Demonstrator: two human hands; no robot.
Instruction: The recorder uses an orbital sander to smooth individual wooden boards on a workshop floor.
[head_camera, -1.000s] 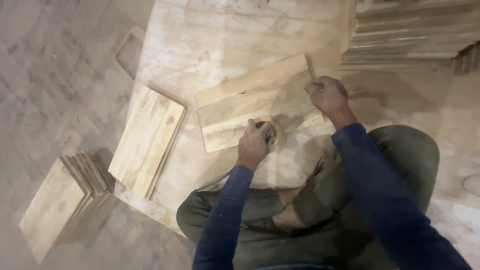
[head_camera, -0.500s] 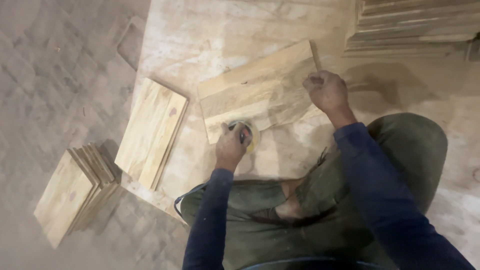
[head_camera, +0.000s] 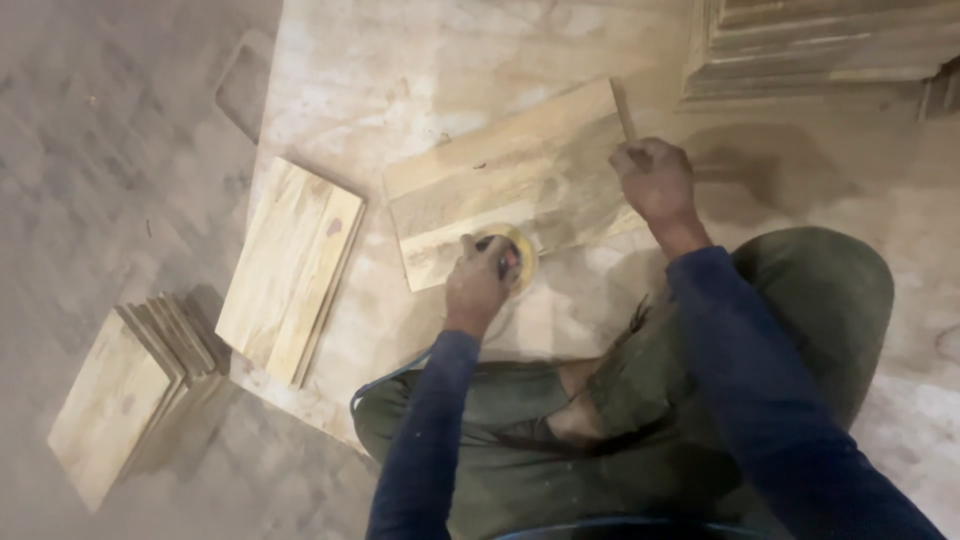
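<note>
Dim, warm, low-contrast indoor light; whole view hazy and soft, as through dust. Soft shadow falls right of right hand (head_camera: 655, 180) across pale base sheet (head_camera: 420, 70); darker shadow beside leaning plank stack (head_camera: 125, 395). Left floor (head_camera: 90, 150) grey and smeared. Wood grain faint, fine detail lost. No glare.

No packages, labels, signs or screens show anywhere around the wooden board (head_camera: 510, 185); only bare, unmarked wood and dusty surfaces.
</note>
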